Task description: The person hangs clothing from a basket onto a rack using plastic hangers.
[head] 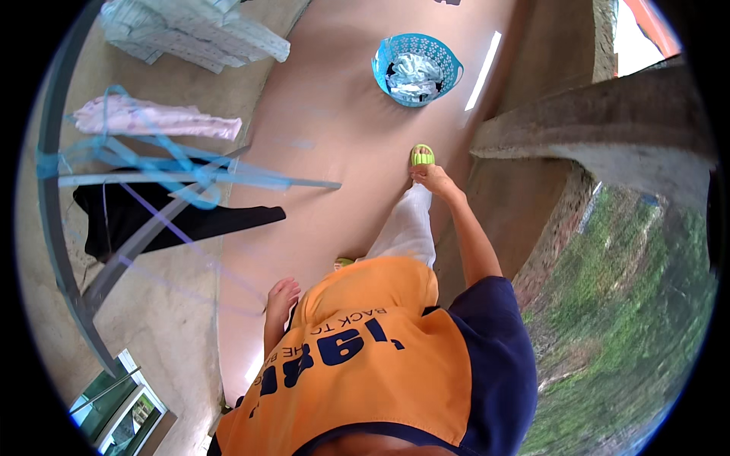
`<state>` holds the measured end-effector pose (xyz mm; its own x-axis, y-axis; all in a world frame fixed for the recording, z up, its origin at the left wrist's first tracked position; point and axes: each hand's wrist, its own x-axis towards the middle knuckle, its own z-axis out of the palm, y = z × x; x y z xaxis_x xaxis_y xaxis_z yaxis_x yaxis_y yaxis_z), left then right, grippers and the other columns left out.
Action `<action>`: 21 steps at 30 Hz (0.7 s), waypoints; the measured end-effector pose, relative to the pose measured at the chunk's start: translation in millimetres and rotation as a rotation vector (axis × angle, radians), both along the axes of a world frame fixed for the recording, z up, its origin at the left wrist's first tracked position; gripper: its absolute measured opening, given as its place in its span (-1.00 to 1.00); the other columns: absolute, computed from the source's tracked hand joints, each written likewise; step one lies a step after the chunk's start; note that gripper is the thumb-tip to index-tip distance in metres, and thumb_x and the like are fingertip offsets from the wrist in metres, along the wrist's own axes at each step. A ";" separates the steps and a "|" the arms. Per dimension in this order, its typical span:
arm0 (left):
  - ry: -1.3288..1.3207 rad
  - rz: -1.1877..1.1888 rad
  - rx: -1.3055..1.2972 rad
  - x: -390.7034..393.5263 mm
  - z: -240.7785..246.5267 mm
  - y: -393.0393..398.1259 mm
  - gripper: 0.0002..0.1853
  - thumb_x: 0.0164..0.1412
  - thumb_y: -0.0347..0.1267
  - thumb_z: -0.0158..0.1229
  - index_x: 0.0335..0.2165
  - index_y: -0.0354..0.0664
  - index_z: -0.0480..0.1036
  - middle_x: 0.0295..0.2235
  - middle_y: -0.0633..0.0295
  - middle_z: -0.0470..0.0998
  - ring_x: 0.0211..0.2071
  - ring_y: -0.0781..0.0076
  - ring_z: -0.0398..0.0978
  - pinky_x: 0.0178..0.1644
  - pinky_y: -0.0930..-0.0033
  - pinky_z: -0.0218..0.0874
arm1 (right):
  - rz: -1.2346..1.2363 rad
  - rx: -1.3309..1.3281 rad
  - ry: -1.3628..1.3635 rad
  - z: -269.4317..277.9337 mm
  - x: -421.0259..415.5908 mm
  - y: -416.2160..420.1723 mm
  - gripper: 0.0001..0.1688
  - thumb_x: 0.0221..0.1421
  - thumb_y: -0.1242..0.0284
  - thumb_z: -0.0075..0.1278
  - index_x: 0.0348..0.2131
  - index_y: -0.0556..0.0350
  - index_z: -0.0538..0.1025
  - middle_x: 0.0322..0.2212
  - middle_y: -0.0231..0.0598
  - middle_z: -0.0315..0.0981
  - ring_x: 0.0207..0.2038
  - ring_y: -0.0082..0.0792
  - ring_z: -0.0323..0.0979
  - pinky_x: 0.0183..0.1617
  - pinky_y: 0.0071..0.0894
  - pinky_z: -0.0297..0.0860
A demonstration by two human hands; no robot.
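My right hand (pixel 434 178) hangs low beside my light trouser leg (pixel 405 228), its fingers bent and partly hidden. I see no object in it. Lower on the left, my left hand (pixel 283 294) is beside my hip, its fingers slightly apart and holding nothing. Ahead on the floor stands a blue perforated plastic laundry basket (pixel 390 48), with light and dark crumpled cloth (pixel 416 74) inside. Blue plastic clothes hangers (pixel 165 154), blurred, hang on a grey metal drying rack (pixel 51 228) to my left. Both hands are apart from the basket and rack.
Black trousers (pixel 177 219), a pink garment (pixel 157 118) and pale patterned clothes (pixel 194 31) hang along the left wall. A concrete ledge (pixel 593 114) juts in from the right, with greenery (pixel 616 308) beyond the low wall. A window (pixel 122 407) is at lower left.
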<state>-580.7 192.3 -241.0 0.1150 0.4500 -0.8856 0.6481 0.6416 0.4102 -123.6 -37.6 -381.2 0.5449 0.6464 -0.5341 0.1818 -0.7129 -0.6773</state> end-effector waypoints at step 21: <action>0.670 -0.299 -0.045 241.4 -70.0 -47.9 -0.67 0.07 -0.46 0.10 -0.14 -0.29 0.45 -0.29 0.14 0.55 -0.29 0.43 0.50 -0.24 0.42 0.34 | -0.543 0.087 -0.121 -470.7 408.8 168.3 -0.08 0.05 0.42 0.01 0.27 0.01 -0.12 0.25 0.13 -0.19 0.17 0.11 0.13 0.21 -0.21 0.15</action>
